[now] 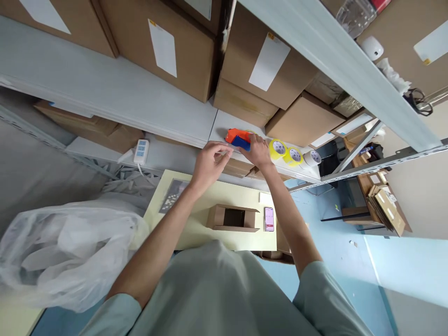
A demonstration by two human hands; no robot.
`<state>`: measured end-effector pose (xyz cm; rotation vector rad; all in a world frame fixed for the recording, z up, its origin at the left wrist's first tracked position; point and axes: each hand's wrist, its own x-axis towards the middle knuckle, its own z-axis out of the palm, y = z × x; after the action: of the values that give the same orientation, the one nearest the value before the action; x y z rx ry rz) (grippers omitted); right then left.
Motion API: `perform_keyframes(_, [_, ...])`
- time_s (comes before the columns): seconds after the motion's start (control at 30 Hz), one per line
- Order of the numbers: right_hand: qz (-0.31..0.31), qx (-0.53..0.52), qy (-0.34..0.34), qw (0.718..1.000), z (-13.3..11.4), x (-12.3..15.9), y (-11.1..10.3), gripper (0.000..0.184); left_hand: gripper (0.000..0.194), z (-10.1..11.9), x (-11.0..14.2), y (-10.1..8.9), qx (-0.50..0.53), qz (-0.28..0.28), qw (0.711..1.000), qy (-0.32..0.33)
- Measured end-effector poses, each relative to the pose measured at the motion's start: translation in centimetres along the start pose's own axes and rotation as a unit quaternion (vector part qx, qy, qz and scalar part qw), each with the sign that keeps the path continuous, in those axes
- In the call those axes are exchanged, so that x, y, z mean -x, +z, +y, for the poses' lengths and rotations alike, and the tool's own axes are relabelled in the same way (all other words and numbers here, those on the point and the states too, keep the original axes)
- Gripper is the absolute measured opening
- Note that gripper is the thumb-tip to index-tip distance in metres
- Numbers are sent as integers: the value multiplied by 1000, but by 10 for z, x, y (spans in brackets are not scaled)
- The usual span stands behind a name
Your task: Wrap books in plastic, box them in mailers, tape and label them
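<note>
Currently grasping orange-blue tool w/ R hand, by front edge of grey shelf. Holding L hand half-curled just beside tool; can't tell if pinching anything. Next to R hand, twd shelf's R end: two yellow tape rolls, then white roll. Behind, twd shelf's back edge: cardboard boxes. Below, on bench: open brown carton nr front edge, phone nr R edge.
</note>
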<state>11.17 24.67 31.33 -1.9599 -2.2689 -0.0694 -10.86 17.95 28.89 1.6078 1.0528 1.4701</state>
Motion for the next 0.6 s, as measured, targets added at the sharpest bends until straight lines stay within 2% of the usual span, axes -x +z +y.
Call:
perform_keyframes(0.13, [-39, 69, 20, 997, 0, -17, 20, 76, 13, -1, 16, -20, 14, -1, 1000, -7])
perform_keyframes(0.23, [-34, 86, 19, 996, 7, -14, 28, 68, 12, -10, 33, -36, 41, 1, 998, -42])
perform_keyframes(0.33, [-47, 120, 13, 992, 10, -1, 26, 62, 16, -19, 50, -49, 62, 11, 994, -88])
perform_keyframes(0.43, [-53, 143, 3, 988, 2, 27, 17, 61, 20, -24, 68, -60, 70, 16, 990, -118])
perform_keyframes(0.6, [-44, 127, -43, 990, -29, 106, -2, 57, 29, -22, 93, -76, 92, 15, 986, -139])
